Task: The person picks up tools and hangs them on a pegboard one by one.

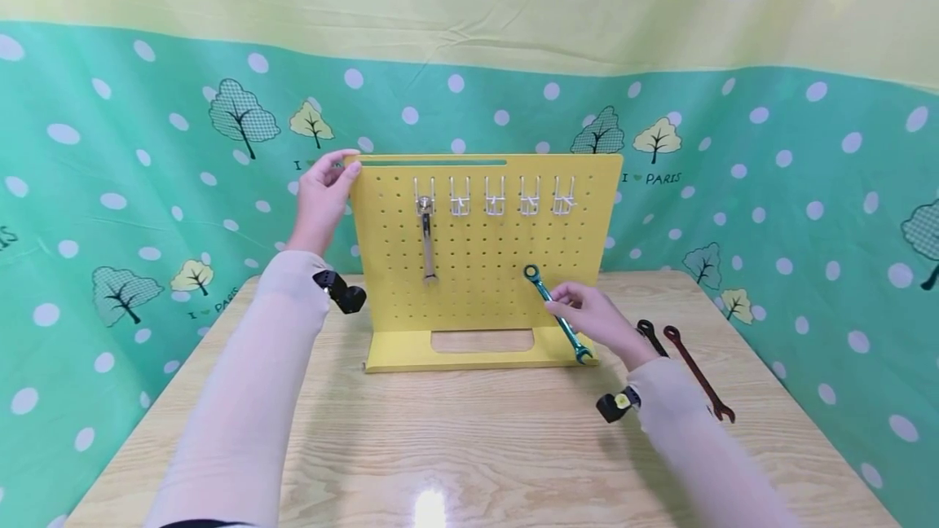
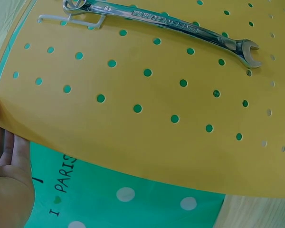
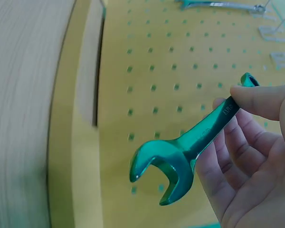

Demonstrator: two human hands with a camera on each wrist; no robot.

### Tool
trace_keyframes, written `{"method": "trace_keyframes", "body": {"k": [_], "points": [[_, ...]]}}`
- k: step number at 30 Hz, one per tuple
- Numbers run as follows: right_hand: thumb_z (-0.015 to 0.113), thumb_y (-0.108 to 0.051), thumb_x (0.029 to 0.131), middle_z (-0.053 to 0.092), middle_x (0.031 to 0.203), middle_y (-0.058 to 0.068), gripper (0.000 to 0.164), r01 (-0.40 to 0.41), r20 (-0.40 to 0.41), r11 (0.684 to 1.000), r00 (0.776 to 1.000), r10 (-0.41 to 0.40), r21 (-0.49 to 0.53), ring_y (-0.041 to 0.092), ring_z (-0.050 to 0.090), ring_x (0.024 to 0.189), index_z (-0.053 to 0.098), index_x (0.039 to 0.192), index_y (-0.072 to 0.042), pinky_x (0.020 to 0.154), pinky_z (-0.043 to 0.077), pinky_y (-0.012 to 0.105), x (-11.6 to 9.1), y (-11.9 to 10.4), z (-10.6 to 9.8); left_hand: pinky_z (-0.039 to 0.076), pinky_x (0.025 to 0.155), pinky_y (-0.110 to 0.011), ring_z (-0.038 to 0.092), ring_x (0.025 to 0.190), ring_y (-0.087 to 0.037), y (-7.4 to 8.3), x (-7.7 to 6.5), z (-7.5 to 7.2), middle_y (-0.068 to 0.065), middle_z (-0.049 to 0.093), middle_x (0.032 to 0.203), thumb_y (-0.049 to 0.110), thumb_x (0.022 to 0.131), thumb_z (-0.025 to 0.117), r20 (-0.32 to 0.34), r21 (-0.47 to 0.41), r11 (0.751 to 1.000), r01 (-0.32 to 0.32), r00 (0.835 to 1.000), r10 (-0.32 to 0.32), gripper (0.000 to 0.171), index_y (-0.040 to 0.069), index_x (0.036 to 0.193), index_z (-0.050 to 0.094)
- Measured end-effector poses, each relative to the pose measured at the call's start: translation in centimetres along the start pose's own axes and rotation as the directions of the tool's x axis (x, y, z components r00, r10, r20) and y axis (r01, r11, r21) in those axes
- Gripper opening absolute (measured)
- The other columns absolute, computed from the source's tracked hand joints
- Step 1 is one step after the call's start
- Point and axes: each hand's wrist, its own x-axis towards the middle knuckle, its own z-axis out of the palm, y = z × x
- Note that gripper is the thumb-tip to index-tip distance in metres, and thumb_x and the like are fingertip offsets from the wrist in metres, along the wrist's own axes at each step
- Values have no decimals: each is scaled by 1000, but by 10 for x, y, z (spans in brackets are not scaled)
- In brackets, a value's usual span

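My right hand [image 1: 590,316] pinches a green combination wrench [image 3: 206,128] by its shank, thumb on one side and fingers on the other. The wrench slants in front of the yellow pegboard [image 1: 484,292], ring end up and open jaw down. My left hand [image 1: 323,198] grips the board's upper left corner, thumb in front; in the left wrist view the other fingers [image 2: 9,147] pass behind its edge. A silver wrench [image 1: 429,243] hangs from the leftmost white wire hook [image 1: 416,187]. Several more hooks [image 1: 495,198] run in a row to its right, bearing nothing.
On the wooden table [image 1: 469,430], right of the board, lie a dark red wrench [image 1: 697,373] and a black wrench [image 1: 649,335], the latter partly hidden by my right arm. Behind the table hangs a green and yellow patterned cloth [image 1: 455,104].
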Motion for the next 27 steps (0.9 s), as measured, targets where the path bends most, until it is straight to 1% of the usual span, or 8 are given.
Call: {"method": "trace_keyframes", "body": {"k": [6, 9, 11, 13, 16, 22, 24, 27], "points": [[67, -29, 98, 62, 100, 8, 22, 45, -8, 997, 999, -45, 56, 22, 58, 82, 64, 109, -9, 69, 53, 34, 9, -28, 16, 46, 91, -34, 59, 104, -18, 1, 0, 0, -5, 64, 116, 42, 98, 62, 7, 0, 1000, 0, 1000, 0, 40, 26, 134, 63], [67, -29, 98, 62, 99, 8, 22, 61, -7, 994, 998, -61, 94, 22, 57, 81, 64, 108, -10, 72, 54, 41, 12, -41, 23, 46, 91, -34, 59, 104, -18, 1, 0, 0, -5, 64, 116, 42, 98, 62, 7, -1, 1000, 1, 1000, -1, 40, 25, 134, 63], [67, -30, 98, 62, 100, 8, 23, 75, -9, 990, 997, -74, 120, 22, 57, 82, 64, 109, -10, 74, 54, 43, 15, -49, 27, 46, 90, -34, 59, 103, -17, 1, 0, -1, -5, 64, 116, 42, 98, 62, 2, 1, 1000, 3, 1000, -3, 40, 25, 133, 63], [67, -31, 98, 62, 101, 8, 24, 85, -17, 986, 996, -84, 145, 22, 58, 83, 63, 109, -10, 76, 54, 44, 18, -56, 30, 46, 90, -34, 59, 103, -17, 0, 0, -1, -5, 64, 116, 42, 98, 62, -1, 2, 1000, 1, 1000, -1, 40, 24, 134, 63], [67, -33, 98, 64, 101, 7, 26, 117, -31, 977, 993, -113, 176, 23, 58, 86, 63, 111, -11, 76, 55, 41, 24, -64, 35, 46, 89, -35, 59, 102, -16, 0, 0, -1, -4, 64, 116, 42, 98, 62, -4, -3, 1000, -3, 1000, 3, 41, 23, 135, 62], [67, -35, 98, 65, 102, 8, 30, 167, -49, 958, 986, -160, 235, 24, 59, 89, 64, 114, -10, 80, 54, 51, 31, -79, 43, 46, 87, -33, 60, 101, -17, 0, -1, -1, -5, 64, 117, 41, 98, 62, 4, -4, 1000, -9, 1000, 9, 41, 23, 135, 62], [67, -35, 98, 65, 101, 8, 29, 185, -61, 952, 983, -175, 243, 24, 59, 88, 64, 113, -10, 79, 54, 51, 33, -84, 44, 46, 87, -32, 60, 102, -17, 0, 0, -1, -5, 64, 117, 41, 98, 62, 4, -2, 1000, -7, 1000, 7, 40, 24, 134, 63], [67, -35, 98, 66, 100, 7, 29, 209, -77, 949, 978, -196, 237, 23, 59, 87, 64, 113, -10, 77, 55, 46, 35, -91, 45, 47, 87, -32, 60, 103, -18, 0, 0, -1, -5, 64, 117, 42, 98, 62, -3, -1, 1000, -1, 1000, 1, 38, 27, 132, 64]]}}
